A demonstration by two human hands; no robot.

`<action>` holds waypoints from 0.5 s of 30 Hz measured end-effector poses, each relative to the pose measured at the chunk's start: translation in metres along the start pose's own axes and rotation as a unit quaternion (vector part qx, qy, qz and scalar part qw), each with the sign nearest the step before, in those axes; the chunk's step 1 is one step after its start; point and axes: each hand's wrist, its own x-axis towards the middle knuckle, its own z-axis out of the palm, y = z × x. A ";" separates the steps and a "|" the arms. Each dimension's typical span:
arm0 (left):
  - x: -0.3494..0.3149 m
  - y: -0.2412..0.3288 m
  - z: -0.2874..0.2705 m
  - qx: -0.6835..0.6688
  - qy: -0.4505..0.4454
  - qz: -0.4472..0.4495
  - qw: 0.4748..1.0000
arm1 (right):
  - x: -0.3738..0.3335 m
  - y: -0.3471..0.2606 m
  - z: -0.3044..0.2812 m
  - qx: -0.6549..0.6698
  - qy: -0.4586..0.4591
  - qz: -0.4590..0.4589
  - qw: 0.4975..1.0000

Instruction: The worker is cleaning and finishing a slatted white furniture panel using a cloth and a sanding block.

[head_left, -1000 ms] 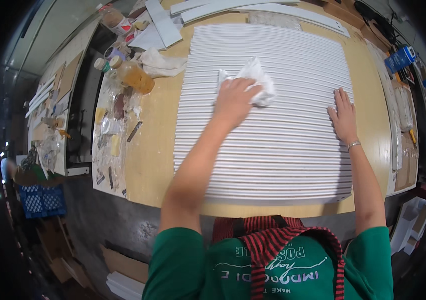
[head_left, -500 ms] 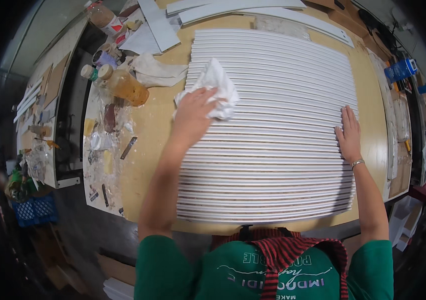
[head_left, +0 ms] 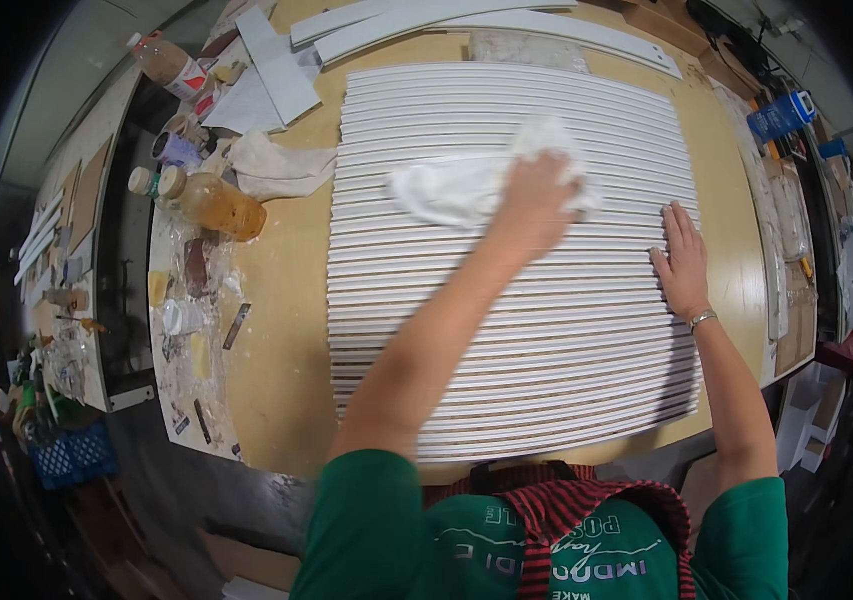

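Note:
A large white slatted panel (head_left: 506, 330) with many narrow parallel ridges lies flat on the wooden table. Toward its far half, my left hand (head_left: 538, 205) presses a white cloth (head_left: 451, 190) onto the ridges, with the fingers closed over it. Both the hand and the cloth are blurred by motion, and part of the cloth trails to the left. My right hand (head_left: 683, 262) rests flat on the panel's right edge, fingers stretched out and holding nothing. A metal watch or bracelet (head_left: 703, 319) circles that wrist.
At the table's left stand a bottle of amber liquid (head_left: 216, 205), a purple can (head_left: 176, 148) and a second off-white rag (head_left: 276, 165). Metal blades and scraps lie along the left edge. Long white boards (head_left: 446, 30) cross the far side. A blue container (head_left: 781, 115) stands far right.
My left hand has swept the white cloth rightward across the panel, from its left edge to right of its middle. The right hand stays on the right edge. The whole view has shifted slightly.

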 end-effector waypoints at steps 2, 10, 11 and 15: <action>0.026 0.036 0.038 -0.021 0.006 0.038 0.999 | -0.003 0.007 0.002 0.002 -0.001 0.001 1.000; -0.076 -0.053 -0.081 0.009 -0.027 -0.015 0.999 | -0.004 0.005 -0.001 0.020 -0.003 0.009 1.000; -0.100 -0.074 -0.108 0.010 0.006 -0.053 0.999 | -0.006 0.006 -0.003 0.018 -0.004 0.013 1.000; -0.129 -0.119 -0.187 -0.236 0.230 -0.476 0.815 | -0.005 0.002 -0.008 0.016 -0.009 0.022 1.000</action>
